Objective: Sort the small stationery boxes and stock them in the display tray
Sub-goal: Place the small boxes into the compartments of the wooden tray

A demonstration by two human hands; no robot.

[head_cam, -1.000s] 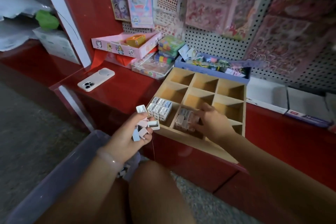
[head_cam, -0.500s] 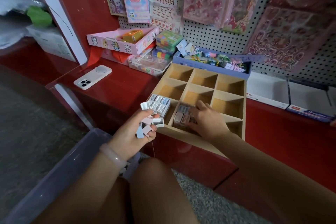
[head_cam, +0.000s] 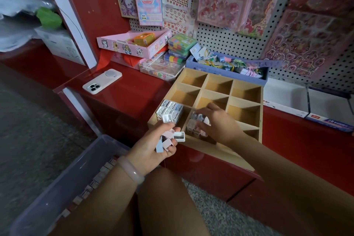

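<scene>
Pastel plastic, pink, white and pale blue: a handful of small boxes (head_cam: pixel 169 136) sits bunched in the left hand (head_cam: pixel 153 147), whose fingers curl up around them, palm facing up. That hand hovers just in front of the near edge of a cardboard tray (head_cam: pixel 247 82) with a grid of compartments, which lies tilted on a red table (head_cam: pixel 122 99). The right hand (head_cam: pixel 216 122) is apart from the left, reaching down into the middle front compartment, fingers bent onto the boxes standing there (head_cam: pixel 197 126); whether it pinches one is unclear. The front left compartment holds a tidy block of whitish boxes (head_cam: pixel 169 110). Other compartments look empty. So the right hand is the one at the tray, and the loose stock lies to its left, near. A phone (head_cam: pixel 102 81) lies further left. A translucent bin (head_cam: pixel 63 184) sits below the left arm.
</scene>
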